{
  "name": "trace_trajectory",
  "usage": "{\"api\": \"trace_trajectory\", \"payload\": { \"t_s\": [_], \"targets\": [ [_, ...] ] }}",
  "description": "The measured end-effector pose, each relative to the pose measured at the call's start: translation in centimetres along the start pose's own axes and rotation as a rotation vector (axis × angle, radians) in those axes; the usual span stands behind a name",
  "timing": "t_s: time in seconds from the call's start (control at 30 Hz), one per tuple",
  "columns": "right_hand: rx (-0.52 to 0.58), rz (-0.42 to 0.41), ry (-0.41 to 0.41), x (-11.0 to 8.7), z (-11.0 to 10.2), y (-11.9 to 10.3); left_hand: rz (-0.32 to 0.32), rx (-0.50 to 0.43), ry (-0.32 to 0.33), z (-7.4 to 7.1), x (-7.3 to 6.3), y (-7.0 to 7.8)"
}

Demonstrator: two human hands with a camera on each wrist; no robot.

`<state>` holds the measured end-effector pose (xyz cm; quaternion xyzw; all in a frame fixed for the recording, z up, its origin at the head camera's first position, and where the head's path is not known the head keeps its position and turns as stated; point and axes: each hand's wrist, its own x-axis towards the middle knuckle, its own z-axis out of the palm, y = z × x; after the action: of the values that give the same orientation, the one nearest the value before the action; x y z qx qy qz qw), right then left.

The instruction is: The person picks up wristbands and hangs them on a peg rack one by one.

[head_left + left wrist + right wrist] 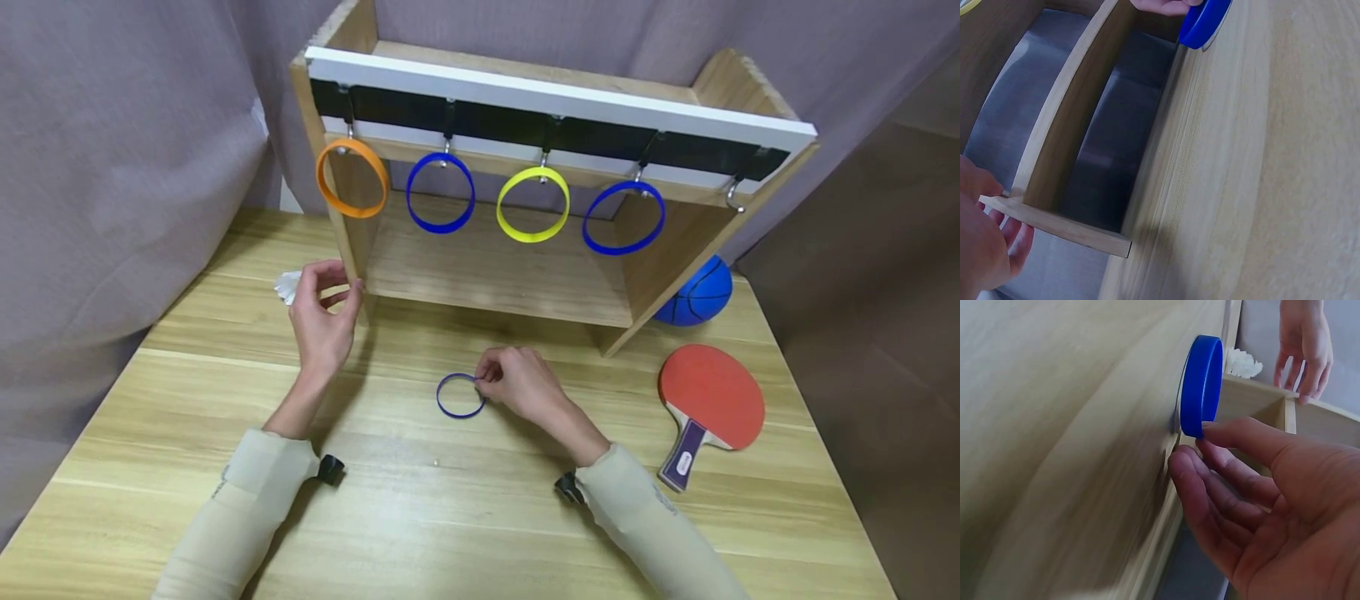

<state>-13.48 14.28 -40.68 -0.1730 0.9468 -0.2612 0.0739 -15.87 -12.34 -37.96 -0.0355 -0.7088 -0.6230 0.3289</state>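
A wooden rack (495, 310) stands at the back of the table. My left hand (324, 321) holds the front edge of its left side panel, thumb on one face and fingers on the other. In front of the rack, my right hand (525, 385) pinches a thin blue ring (460, 417) at its right edge. The right wrist view shows the blue ring (1200, 384) held between thumb and fingers, lying against or very near the tabletop. On the rack's hooks hang an orange ring (356, 213), a blue ring (442, 229), a yellow ring (532, 238) and another blue ring (618, 251).
A metal hook (735, 198) sits at the rack's right end. Beside the rack lies a blue ball (697, 296), with a red table tennis paddle (712, 396) in front of it. A white object (287, 287) is behind my left hand. Curtains surround the table.
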Motion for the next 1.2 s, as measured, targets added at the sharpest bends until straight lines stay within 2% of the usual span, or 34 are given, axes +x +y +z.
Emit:
{"api": "trace_trajectory", "payload": {
  "t_s": [0.2,0.37,0.47,0.57,0.7,0.87,0.93,1.03,1.2],
  "targets": [
    [0.06,0.007,-0.008,-0.3,-0.4,0.3,0.003,0.003,-0.003,0.1,0.0,0.1],
    [0.222,-0.036,-0.051,-0.7,-0.7,0.2,-0.002,0.006,-0.006,0.2,-0.1,0.1],
    [0.337,-0.065,-0.071,-1.2,-1.4,0.2,0.003,0.0,-0.004,0.3,-0.1,-0.6],
    [0.378,-0.101,-0.057,-2.0,-2.6,0.2,0.006,-0.009,0.002,0.4,0.0,-2.0],
    [0.363,-0.145,0.013,-3.4,-5.2,0.6,-0.004,-0.011,0.003,0.4,0.1,-3.5],
    [0.443,-0.165,0.092,-5.5,-9.9,1.1,-0.007,-0.02,0.006,0.4,0.1,-3.8],
    [0.49,-0.172,0.137,-6.4,-11.9,1.1,-0.003,-0.021,0.009,0.4,0.1,-3.4],
    [0.566,-0.198,0.239,-7.6,-14.8,0.9,0.001,-0.018,0.009,0.4,0.0,-2.0],
    [0.827,-0.304,0.459,-9.1,-18.9,0.6,-0.004,-0.008,0.008,0.2,-0.1,-0.2]
  ]
}}
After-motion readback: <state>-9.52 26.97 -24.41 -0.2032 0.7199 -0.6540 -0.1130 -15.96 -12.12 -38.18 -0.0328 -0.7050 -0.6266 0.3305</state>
